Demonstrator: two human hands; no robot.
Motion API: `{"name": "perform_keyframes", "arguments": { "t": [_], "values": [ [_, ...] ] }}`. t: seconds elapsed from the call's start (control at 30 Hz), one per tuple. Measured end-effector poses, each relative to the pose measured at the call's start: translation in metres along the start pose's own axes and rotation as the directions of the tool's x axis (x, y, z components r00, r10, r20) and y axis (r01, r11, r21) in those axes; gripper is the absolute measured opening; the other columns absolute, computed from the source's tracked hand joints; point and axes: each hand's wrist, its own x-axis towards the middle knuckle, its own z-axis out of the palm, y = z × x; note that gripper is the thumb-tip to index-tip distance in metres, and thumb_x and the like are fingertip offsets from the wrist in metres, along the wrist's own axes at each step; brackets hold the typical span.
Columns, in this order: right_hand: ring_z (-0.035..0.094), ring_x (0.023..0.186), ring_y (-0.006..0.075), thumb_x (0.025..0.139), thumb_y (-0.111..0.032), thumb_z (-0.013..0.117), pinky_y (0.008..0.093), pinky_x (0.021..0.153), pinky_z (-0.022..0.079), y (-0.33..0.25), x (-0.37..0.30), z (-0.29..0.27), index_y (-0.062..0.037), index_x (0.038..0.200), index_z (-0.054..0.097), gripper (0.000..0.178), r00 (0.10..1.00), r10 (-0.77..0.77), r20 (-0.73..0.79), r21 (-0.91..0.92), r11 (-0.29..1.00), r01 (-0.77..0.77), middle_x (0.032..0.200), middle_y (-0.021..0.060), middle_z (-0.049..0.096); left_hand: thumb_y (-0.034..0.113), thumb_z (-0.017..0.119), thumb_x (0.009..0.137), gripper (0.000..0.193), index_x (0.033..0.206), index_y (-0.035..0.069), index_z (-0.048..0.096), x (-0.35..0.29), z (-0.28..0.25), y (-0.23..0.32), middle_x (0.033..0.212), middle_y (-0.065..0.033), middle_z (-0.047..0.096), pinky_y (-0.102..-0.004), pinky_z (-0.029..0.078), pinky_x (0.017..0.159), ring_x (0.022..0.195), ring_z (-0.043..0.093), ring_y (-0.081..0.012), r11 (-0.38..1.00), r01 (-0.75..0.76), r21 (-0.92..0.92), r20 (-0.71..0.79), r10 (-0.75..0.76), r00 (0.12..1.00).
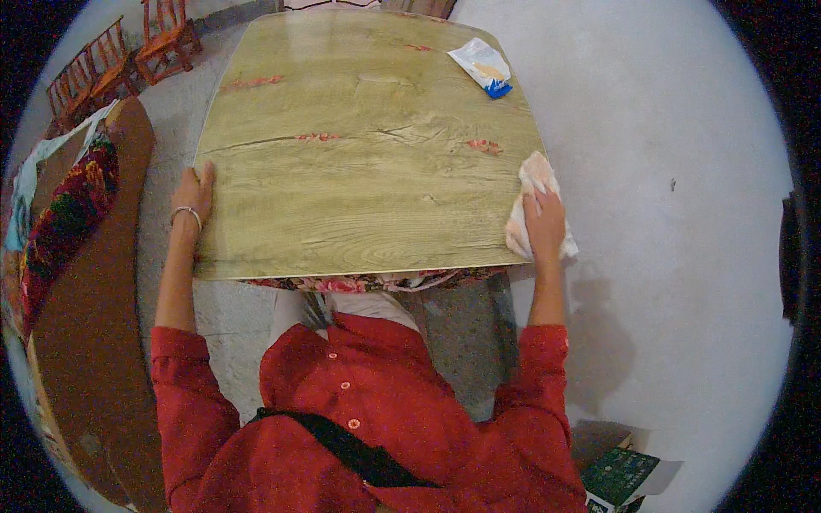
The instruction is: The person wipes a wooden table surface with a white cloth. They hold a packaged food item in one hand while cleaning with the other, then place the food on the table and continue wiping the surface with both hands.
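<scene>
The cloth (537, 205) is pale, whitish with a bit of peach, and it is soft and crumpled. It lies on the right edge of the table (359, 145), near the near right corner, and part of it hangs over the side. The right hand (545, 224) lies flat on top of the cloth, fingers close together, pressing it down. The left hand (193, 195) rests on the left edge of the table, fingers laid together along the rim. A silver bangle (185, 214) sits on that wrist.

The table top is light green-yellow with wood lines and a few small red marks. Most of it is bare. A small white and blue packet (484, 67) lies far off near the far right corner, well apart from the cloth. Under the near edge a flowery fabric (359, 282) peeks out.

To the right of the table is a wide grey floor (676, 128). On the left stands a brown bench (85, 325) with a bright patterned cloth on it, close to the table. Small wooden chairs (120, 60) stand at the far left.
</scene>
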Motion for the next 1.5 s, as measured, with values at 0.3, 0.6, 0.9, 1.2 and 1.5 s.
{"name": "perform_keyframes", "arguments": {
  "t": [0.3, 0.6, 0.9, 1.2, 1.5],
  "values": [
    [0.043, 0.116, 0.0348, 0.082, -0.022, 0.057, 0.0419, 0.099, 0.032, -0.132, -0.010, 0.004, -0.0073, 0.103, 0.062, 0.027, 0.941, -0.304, 0.149, 0.251, 0.932, 0.261, 0.119, 0.0143, 0.053, 0.058, 0.035, 0.086, 0.064, 0.107, 0.000, 0.049, 0.001, -0.005, -0.001, 0.107, -0.0278, 0.056, -0.0474, 0.040, 0.086, 0.101, 0.052, -0.0431, 0.999, -0.035, 0.023, -0.012, 0.035, 0.999],
    [0.044, 0.114, 0.0355, 0.084, -0.027, 0.055, 0.0415, 0.098, 0.032, -0.038, 0.021, 0.013, -0.0042, 0.107, 0.061, 0.034, 0.993, -0.023, 0.118, 0.050, 0.999, 0.017, 0.123, 0.0191, 0.050, 0.057, 0.036, 0.086, 0.063, 0.108, 0.000, 0.049, 0.001, -0.004, -0.003, 0.106, -0.0270, 0.056, -0.0480, 0.041, 0.085, 0.099, 0.053, -0.0438, 0.998, 0.010, 0.064, -0.010, -0.010, 1.000],
    [0.045, 0.110, 0.0358, 0.082, -0.029, 0.055, 0.0430, 0.095, 0.035, -0.182, 0.065, 0.069, -0.0092, 0.102, 0.062, 0.029, 0.880, -0.410, 0.240, 0.232, 0.904, 0.359, 0.115, 0.0181, 0.052, 0.057, 0.036, 0.086, 0.063, 0.105, -0.001, 0.051, -0.008, -0.019, 0.009, 0.099, -0.0255, 0.059, -0.0476, 0.043, 0.081, 0.094, 0.056, -0.0419, 0.999, 0.034, 0.025, 0.030, -0.034, 0.999],
    [0.040, 0.118, 0.0365, 0.083, -0.029, 0.055, 0.0433, 0.100, 0.031, -0.124, 0.039, 0.041, -0.0082, 0.113, 0.058, 0.036, 0.825, -0.505, 0.255, 0.200, 0.862, 0.465, 0.126, 0.0184, 0.047, 0.054, 0.038, 0.087, 0.057, 0.104, 0.001, 0.049, -0.005, -0.010, 0.008, 0.095, -0.0250, 0.061, -0.0476, 0.045, 0.077, 0.089, 0.058, -0.0414, 0.997, 0.035, 0.075, 0.022, -0.036, 0.999],
    [0.050, 0.100, 0.0364, 0.086, -0.032, 0.046, 0.0462, 0.089, 0.038, -0.181, 0.164, 0.121, -0.0062, 0.107, 0.060, 0.035, 0.913, -0.313, 0.261, 0.067, 0.950, 0.306, 0.117, 0.0167, 0.053, 0.051, 0.037, 0.087, 0.056, 0.106, -0.001, 0.047, -0.011, -0.016, 0.013, 0.097, -0.0271, 0.059, -0.0480, 0.044, 0.079, 0.091, 0.056, -0.0434, 0.999, 0.045, -0.015, 0.055, -0.045, 0.998]
  ]
}}
